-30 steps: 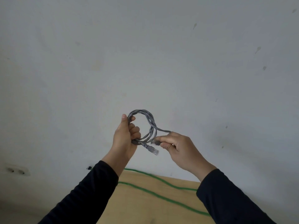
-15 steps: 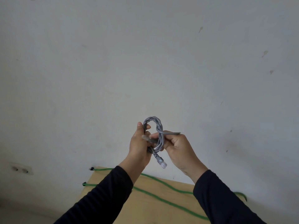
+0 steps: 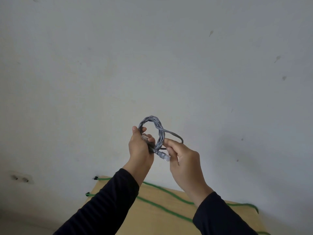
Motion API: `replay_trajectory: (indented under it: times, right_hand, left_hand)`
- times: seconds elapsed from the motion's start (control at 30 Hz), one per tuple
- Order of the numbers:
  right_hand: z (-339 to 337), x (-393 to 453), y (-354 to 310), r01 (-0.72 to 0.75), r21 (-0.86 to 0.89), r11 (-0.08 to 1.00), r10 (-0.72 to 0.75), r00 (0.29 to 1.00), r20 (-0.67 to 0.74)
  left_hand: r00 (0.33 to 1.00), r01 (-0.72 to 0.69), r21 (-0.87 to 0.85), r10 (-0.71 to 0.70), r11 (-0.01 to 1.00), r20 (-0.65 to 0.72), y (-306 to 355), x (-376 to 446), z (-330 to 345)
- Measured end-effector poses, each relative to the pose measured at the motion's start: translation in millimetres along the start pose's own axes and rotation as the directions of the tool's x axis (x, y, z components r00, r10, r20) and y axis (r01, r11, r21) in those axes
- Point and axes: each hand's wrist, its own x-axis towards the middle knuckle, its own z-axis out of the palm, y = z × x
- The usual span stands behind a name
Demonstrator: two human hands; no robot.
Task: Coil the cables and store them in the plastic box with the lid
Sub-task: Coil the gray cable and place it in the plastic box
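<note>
A grey network cable [image 3: 159, 131] is wound into a small coil held up in front of a pale wall. My left hand [image 3: 139, 146] grips the coil's left side, with one clear plug by its fingers. My right hand [image 3: 184, 160] pinches the coil's right side, where a loose strand loops out. The other clear plug [image 3: 164, 156] sticks out below the coil between both hands. A green cable [image 3: 162, 208] lies stretched across the wooden table below. No plastic box is in view.
The wooden table [image 3: 152, 217] fills the bottom of the view, against the wall. A wall socket [image 3: 21, 179] sits low on the left. Both my sleeves are black.
The coil has been turned and wrapped tighter. My right hand moved in close against the coil. The view tilted down a little, showing more table.
</note>
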Motion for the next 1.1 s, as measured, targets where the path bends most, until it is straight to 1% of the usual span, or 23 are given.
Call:
replay_trajectory:
  times: [0.03,0.1,0.17,0.23,0.3,0.4,0.47,0.5,0.53,0.57,0.6,0.63,0.7,0.73,0.77,0.83,0.9,0.97,1.1]
  right_hand:
    - [-3.4,0.0,-2.0,0.061,-0.02,0.998,-0.062,0.998,-0.032]
    - [-7.1,2.0,-6.0,0.163,-0.044,0.986,-0.167,0.983,-0.079]
    - [-4.8,6.8,-9.0,0.216,-0.057,0.975,-0.22,0.973,-0.068]
    - [0.9,10.0,-12.4,0.212,-0.058,0.976,-0.213,0.977,-0.012]
    - [4.4,10.3,-13.6,0.19,-0.079,0.979,-0.189,0.982,0.011]
    - [3.0,10.9,-9.7,0.15,-0.085,0.985,-0.149,0.989,0.026]
    - [1.1,9.9,-10.9,0.125,-0.075,0.989,-0.119,0.99,0.078]
    - [0.1,8.4,-13.7,0.096,-0.042,0.994,-0.092,0.991,0.1]
    - [-2.2,7.2,-18.5,0.046,0.03,0.998,-0.049,0.992,0.12]
    - [-6.3,7.1,-24.2,-0.024,0.143,0.989,0.004,0.99,0.141]
    - [-11.8,8.6,-28.0,-0.091,0.266,0.96,0.054,0.988,0.143]
    - [-19.3,11.7,-29.3,-0.135,0.373,0.918,0.099,0.989,0.114]
    - [-35.6,20.9,-21.8,-0.196,0.491,0.849,0.195,0.979,0.053]
    - [-42.1,24.4,-15.8,-0.239,0.512,0.825,0.243,0.968,0.061]
    - [-44.9,26.0,-9.0,-0.29,0.501,0.815,0.285,0.954,0.088]
    - [-42.5,23.7,0.1,-0.373,0.413,0.831,0.341,0.928,0.153]
    - [-35.9,19.3,3.9,-0.415,0.342,0.843,0.371,0.909,0.187]
    - [-32.0,16.4,4.5,-0.421,0.311,0.852,0.386,0.907,0.168]
    - [-29.9,14.7,6.1,-0.386,0.298,0.873,0.369,0.922,0.113]
  left_hand:
    - [0.999,-0.042,0.036,0.043,0.998,-0.013,3.4,2.4,-1.1]
    - [0.989,-0.141,0.163,0.146,0.976,-0.016,7.3,4.0,-2.7]
    - [0.974,-0.225,0.293,0.225,0.929,0.032,4.8,-0.3,-3.9]
    - [0.953,-0.303,0.393,0.278,0.868,0.121,-2.0,-8.8,-5.3]
    - [0.933,-0.358,0.446,0.297,0.82,0.204,-7.9,-16.3,-5.4]
    - [0.918,-0.372,0.46,0.248,0.806,0.308,-9.7,-20.5,-6.9]
    - [0.909,-0.381,0.486,0.223,0.786,0.353,-10.2,-20.0,-10.0]
    - [0.908,-0.386,0.51,0.219,0.769,0.358,-11.3,-18.3,-11.8]
    - [0.911,-0.386,0.529,0.222,0.756,0.348,-12.2,-15.6,-13.5]
    - [0.918,-0.377,0.532,0.232,0.758,0.321,-12.4,-11.8,-15.6]
    - [0.931,-0.353,0.512,0.238,0.783,0.277,-11.3,-7.1,-18.4]
    - [0.947,-0.313,0.469,0.232,0.825,0.223,-8.2,-1.8,-21.9]
    - [0.972,-0.223,0.344,0.183,0.912,0.145,0.8,7.6,-29.5]
    - [0.978,-0.187,0.293,0.151,0.938,0.141,4.5,9.9,-32.2]
    - [0.979,-0.165,0.264,0.126,0.95,0.16,6.8,9.7,-32.8]
    - [0.967,-0.165,0.251,0.107,0.954,0.231,6.5,4.9,-29.0]
    - [0.952,-0.187,0.255,0.112,0.949,0.284,3.2,-0.6,-22.5]
    - [0.95,-0.202,0.265,0.124,0.943,0.286,1.6,-2.3,-19.7]
    - [0.958,-0.201,0.284,0.127,0.938,0.259,-2.9,-0.6,-24.2]
